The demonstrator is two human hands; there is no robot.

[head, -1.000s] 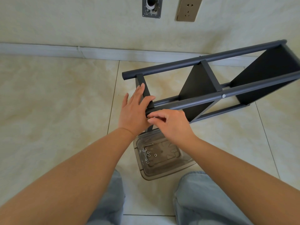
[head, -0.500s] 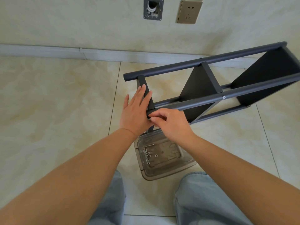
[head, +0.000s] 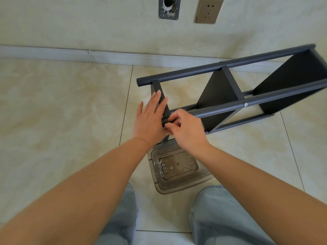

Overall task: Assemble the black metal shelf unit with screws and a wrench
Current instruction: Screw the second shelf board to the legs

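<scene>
My left hand lies flat, fingers straight, pressing on the end crossbar of the black shelf unit, which lies on its side on the tiled floor, its long axis running away from me to the right and toward the wall. Just to the right of that, my right hand is at the near end of the front rail, fingers curled and pinching at something on the rail's tip; I cannot tell whether it is a screw, as the fingers hide it. The joint sits directly under my right grip, so I judge that hand does the fastening while the left steadies. Below both hands, between my knees, the clear plastic tray holds loose washers and a small wrench, closest to my right hand.
</scene>
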